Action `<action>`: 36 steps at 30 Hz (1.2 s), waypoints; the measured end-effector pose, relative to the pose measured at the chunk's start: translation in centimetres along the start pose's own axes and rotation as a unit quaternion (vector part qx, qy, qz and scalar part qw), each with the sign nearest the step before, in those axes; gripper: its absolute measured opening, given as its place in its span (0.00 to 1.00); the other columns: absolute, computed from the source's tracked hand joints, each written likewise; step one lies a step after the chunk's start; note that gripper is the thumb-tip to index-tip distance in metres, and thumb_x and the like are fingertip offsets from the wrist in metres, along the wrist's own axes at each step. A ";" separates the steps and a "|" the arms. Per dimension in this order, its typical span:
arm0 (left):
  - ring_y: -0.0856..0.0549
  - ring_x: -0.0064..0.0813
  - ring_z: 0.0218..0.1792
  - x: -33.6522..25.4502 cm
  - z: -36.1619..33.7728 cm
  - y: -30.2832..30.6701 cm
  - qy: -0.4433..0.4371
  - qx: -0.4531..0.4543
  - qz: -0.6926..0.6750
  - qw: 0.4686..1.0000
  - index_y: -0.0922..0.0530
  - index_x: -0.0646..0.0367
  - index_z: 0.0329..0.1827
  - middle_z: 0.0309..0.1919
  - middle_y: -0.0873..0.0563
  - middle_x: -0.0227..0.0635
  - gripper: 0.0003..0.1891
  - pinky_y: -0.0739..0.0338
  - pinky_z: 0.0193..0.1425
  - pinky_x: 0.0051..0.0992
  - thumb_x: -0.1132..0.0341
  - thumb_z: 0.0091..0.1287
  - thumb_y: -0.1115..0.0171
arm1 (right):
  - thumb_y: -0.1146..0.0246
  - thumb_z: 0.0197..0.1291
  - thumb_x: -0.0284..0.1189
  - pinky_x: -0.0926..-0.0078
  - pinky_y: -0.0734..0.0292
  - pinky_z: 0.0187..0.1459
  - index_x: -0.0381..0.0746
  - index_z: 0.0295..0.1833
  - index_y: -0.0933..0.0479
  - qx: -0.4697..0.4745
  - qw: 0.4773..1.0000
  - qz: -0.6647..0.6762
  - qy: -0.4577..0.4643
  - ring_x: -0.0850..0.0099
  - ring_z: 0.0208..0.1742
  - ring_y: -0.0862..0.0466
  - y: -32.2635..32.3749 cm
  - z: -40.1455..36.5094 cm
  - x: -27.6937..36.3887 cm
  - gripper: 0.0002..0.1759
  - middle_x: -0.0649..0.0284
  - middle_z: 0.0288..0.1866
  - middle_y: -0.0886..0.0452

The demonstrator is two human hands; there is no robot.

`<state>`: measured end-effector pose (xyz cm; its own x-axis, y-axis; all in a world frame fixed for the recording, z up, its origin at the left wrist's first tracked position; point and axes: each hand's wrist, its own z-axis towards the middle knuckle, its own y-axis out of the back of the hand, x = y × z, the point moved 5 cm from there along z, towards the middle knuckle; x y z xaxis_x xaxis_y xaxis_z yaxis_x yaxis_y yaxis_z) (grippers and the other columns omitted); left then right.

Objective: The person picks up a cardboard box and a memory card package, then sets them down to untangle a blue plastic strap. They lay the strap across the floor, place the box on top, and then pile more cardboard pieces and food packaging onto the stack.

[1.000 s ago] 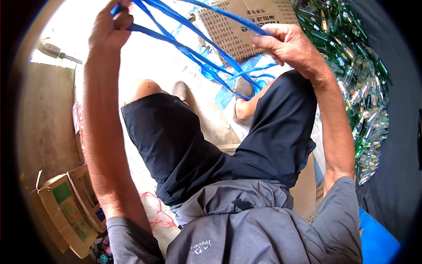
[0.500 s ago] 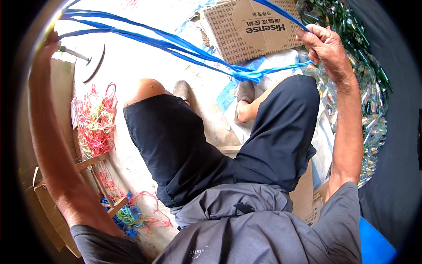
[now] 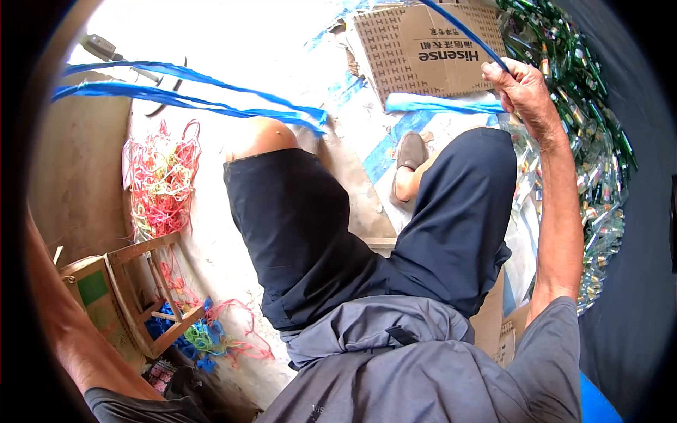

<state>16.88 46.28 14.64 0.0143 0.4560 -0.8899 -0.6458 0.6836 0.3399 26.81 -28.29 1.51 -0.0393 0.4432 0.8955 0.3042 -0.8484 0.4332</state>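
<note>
My right hand [image 3: 525, 92] is closed on a blue plastic strip [image 3: 462, 27] that runs up past the top edge. From below the same hand, a wider blue length [image 3: 444, 104] stretches left in front of the cardboard box. My left forearm [image 3: 77, 331] shows at the left edge, but its hand lies outside the view. Several blue strands [image 3: 190, 102] reach in from the left, and their loose ends hang near my bare knee, apart from the piece at my right hand.
A printed cardboard box [image 3: 451, 60] lies ahead. Green and clear bottles [image 3: 582, 141] are heaped along the right. To the left are tangled pink and yellow cords [image 3: 163, 180], a wooden frame [image 3: 151, 296], blue and green scraps [image 3: 204, 338] and a round-footed stand [image 3: 151, 74].
The blue bundle has parted between my hands, leaving a gap in the middle. My left hand has moved out of view to the left. My right hand keeps its grip, slightly lower.
</note>
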 end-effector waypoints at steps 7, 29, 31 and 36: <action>0.38 0.13 0.21 -0.8 -0.4 4.8 0.009 -0.029 -0.003 1.000 0.17 0.60 0.51 0.24 0.30 0.22 0.09 0.46 0.26 0.19 0.65 0.76 0.35 | 0.28 0.68 0.44 0.83 0.44 0.19 0.41 0.35 0.18 0.002 1.000 0.013 -0.011 0.89 0.17 0.36 -1.2 0.6 -0.8 0.18 0.80 0.19 0.32; 0.44 0.11 0.13 1.9 -11.9 -6.9 0.223 -0.023 -0.161 0.961 0.20 0.53 0.37 0.17 0.31 0.17 0.10 0.56 0.18 0.22 0.60 0.75 0.35 | 0.28 0.64 0.35 0.78 0.34 0.21 0.39 0.34 0.17 0.096 0.979 -0.069 -0.166 0.83 0.21 0.27 -5.1 0.4 -23.6 0.11 0.73 0.23 0.23; 0.43 0.12 0.13 6.7 -13.3 -7.8 0.260 0.009 -0.213 0.942 0.19 0.53 0.38 0.21 0.24 0.20 0.09 0.54 0.17 0.21 0.60 0.74 0.33 | 0.29 0.64 0.34 0.78 0.36 0.22 0.40 0.31 0.19 0.098 0.976 -0.095 -0.170 0.83 0.21 0.28 -4.6 -0.1 -25.6 0.12 0.74 0.23 0.24; 0.43 0.13 0.13 12.4 -17.2 -12.9 0.358 -0.080 -0.237 0.900 0.19 0.56 0.41 0.27 0.19 0.23 0.06 0.53 0.19 0.20 0.64 0.74 0.33 | 0.31 0.63 0.35 0.76 0.33 0.26 0.37 0.35 0.16 0.106 0.964 -0.133 -0.203 0.81 0.24 0.26 -4.1 -0.4 -26.7 0.12 0.72 0.25 0.22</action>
<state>12.22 33.31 -6.00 -0.1421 -0.3882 -0.9105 -0.7990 0.5880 -0.1260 26.28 -36.76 -24.16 0.2196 0.7498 0.6241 0.5249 -0.6301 0.5723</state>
